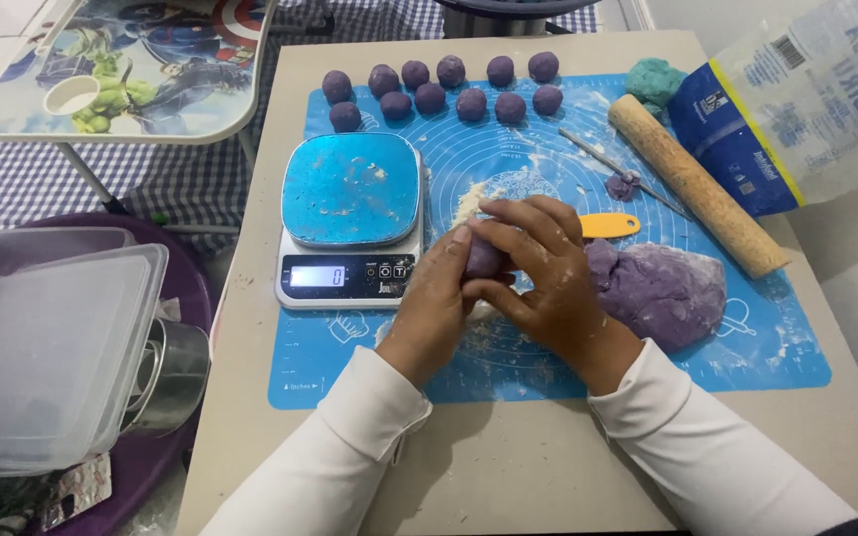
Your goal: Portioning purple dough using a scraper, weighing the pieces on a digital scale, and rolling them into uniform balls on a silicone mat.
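Both my hands meet over the middle of the blue baking mat (548,367). My left hand (437,303) cups a small piece of purple dough (483,258) from below. My right hand (538,268) lies over it, fingers curled, pressing the piece against the left palm. Both hands are dusted with flour. A large lump of purple dough (662,290) sits just right of my right hand. Several rolled purple dough balls (449,89) stand in two rows at the mat's far edge.
A digital kitchen scale (350,218) with a blue top stands left of my hands. A wooden rolling pin (697,184), an orange-handled tool (610,224), a teal dough lump (653,79) and a flour bag (796,109) lie right. Plastic containers (52,347) sit at the left.
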